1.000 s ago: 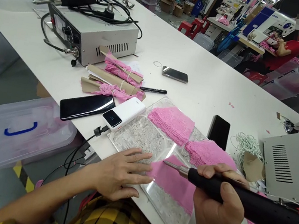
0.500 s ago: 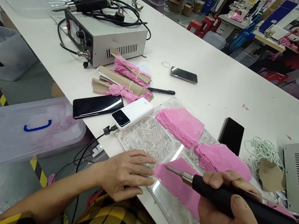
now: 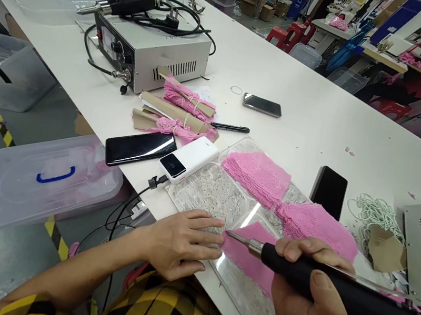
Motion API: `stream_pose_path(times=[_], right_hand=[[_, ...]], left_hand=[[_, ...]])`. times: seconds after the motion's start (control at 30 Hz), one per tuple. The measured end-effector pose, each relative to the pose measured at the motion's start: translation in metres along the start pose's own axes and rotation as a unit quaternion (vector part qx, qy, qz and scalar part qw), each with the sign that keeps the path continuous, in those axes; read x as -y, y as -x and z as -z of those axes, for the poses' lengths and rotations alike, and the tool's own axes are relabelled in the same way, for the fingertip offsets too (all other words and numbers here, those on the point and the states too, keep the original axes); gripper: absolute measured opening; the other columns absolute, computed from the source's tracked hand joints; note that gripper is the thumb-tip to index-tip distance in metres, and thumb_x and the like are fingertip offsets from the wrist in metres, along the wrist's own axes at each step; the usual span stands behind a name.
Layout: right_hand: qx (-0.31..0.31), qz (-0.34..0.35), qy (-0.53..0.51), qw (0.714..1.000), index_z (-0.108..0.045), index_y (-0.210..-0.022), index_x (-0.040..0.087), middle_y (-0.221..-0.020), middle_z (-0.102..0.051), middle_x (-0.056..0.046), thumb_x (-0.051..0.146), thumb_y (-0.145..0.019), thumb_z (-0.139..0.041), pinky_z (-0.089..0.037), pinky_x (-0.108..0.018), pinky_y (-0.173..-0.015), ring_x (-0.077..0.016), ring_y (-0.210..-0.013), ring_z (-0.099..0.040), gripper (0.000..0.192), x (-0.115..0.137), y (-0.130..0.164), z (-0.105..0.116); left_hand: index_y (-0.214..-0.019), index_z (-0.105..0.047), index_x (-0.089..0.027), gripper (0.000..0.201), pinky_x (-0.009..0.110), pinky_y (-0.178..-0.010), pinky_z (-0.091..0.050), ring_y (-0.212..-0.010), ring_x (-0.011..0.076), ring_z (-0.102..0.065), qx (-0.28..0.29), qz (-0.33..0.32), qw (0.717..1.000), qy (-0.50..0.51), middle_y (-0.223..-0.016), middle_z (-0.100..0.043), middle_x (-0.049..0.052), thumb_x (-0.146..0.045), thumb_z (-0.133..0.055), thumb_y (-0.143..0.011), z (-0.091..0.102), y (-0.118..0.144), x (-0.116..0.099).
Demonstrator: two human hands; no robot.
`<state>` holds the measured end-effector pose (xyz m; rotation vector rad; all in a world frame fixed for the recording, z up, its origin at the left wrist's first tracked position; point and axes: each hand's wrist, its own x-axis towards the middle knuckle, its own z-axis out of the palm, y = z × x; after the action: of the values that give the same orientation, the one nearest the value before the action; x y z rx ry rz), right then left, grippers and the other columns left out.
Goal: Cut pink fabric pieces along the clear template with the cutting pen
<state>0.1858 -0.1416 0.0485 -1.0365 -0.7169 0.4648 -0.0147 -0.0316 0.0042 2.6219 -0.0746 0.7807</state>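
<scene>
My right hand is wrapped round a thick black handheld ultrasonic cutter with a pointed metal tip. That tip meets the left end of a flat pink fabric piece, which lies on a scuffed clear plastic sheet. Just left of the tip, my left hand rests flat on the sheet, fingers stretched out, the fingertips at the fabric's edge. Beyond the flat piece lie a stack of pink lace pieces and a second pink lace stack.
A white power bank and a black phone sit left of the sheet. Behind them are tied pink bundles and a grey generator box carrying another cutter. Tangled pale cord lies at right. A person sits at a sewing machine.
The cutter's tip has moved left along the pink fabric to its left end, close to my left fingertips. My left hand stays flat in about the same place.
</scene>
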Motion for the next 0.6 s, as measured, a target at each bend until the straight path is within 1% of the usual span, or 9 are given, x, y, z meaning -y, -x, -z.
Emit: stream_pose_path(times=[0.2,0.3,0.37,0.47,0.53,0.6], right_hand=[[-0.009,-0.012,-0.008,1.0,-0.058,-0.077,0.02,-0.079,-0.055,0.002,0.022,-0.072,-0.064,-0.052,-0.031,-0.062,-0.01,-0.061,-0.056,0.009,-0.001,-0.001,-0.005],[-0.038,-0.013,-0.026,0.999,-0.06,-0.079,0.02,-0.081,-0.056,0.002,0.022,-0.068,-0.063,-0.052,-0.031,-0.06,-0.0101,-0.06,-0.056,0.011,0.005,-0.004,-0.008],[-0.067,-0.004,-0.044,0.997,-0.061,-0.078,0.02,-0.079,-0.057,0.002,0.023,-0.065,-0.061,-0.05,-0.031,-0.056,-0.0098,-0.057,-0.054,0.013,0.016,-0.008,-0.004],[-0.113,0.023,-0.047,0.992,-0.062,-0.074,0.019,-0.076,-0.057,0.001,0.024,-0.06,-0.058,-0.047,-0.029,-0.05,-0.0096,-0.053,-0.051,0.015,0.041,-0.014,0.013],[-0.146,0.047,-0.032,0.988,-0.061,-0.071,0.02,-0.074,-0.057,0.001,0.025,-0.057,-0.057,-0.045,-0.029,-0.047,-0.0094,-0.05,-0.05,0.016,0.059,-0.017,0.035],[-0.184,0.064,-0.012,0.981,-0.06,-0.068,0.02,-0.07,-0.056,0.001,0.025,-0.053,-0.056,-0.043,-0.028,-0.045,-0.0092,-0.048,-0.048,0.016,0.075,-0.017,0.062]], left_hand=[[-0.116,-0.065,-0.017,0.028,0.044,-0.108,-0.042,-0.132,0.0278,-0.052,0.011,0.01,1.0,0.002,-0.12,-0.071,0.008,-0.029,-0.052,-0.094,0.0,0.001,0.0],[-0.118,-0.063,-0.017,0.029,0.045,-0.107,-0.045,-0.132,0.0284,-0.052,0.002,0.012,1.0,0.01,-0.121,-0.07,0.009,-0.027,-0.055,-0.092,0.002,0.001,0.001],[-0.12,-0.062,-0.017,0.03,0.046,-0.105,-0.048,-0.131,0.0288,-0.053,-0.013,0.008,1.0,0.023,-0.121,-0.07,0.01,-0.022,-0.056,-0.091,0.004,0.001,0.002],[-0.126,-0.059,-0.018,0.035,0.047,-0.1,-0.053,-0.128,0.0279,-0.056,-0.052,0.011,0.998,0.033,-0.118,-0.071,0.011,-0.014,-0.054,-0.091,0.007,0.001,0.002],[-0.128,-0.057,-0.02,0.039,0.045,-0.096,-0.056,-0.123,0.0263,-0.06,-0.087,0.02,0.996,0.015,-0.114,-0.072,0.01,-0.008,-0.053,-0.091,0.007,-0.003,-0.001],[-0.128,-0.058,-0.021,0.042,0.041,-0.094,-0.057,-0.119,0.0245,-0.063,-0.107,0.023,0.994,-0.014,-0.112,-0.073,0.009,-0.004,-0.055,-0.09,0.004,-0.012,-0.007]])
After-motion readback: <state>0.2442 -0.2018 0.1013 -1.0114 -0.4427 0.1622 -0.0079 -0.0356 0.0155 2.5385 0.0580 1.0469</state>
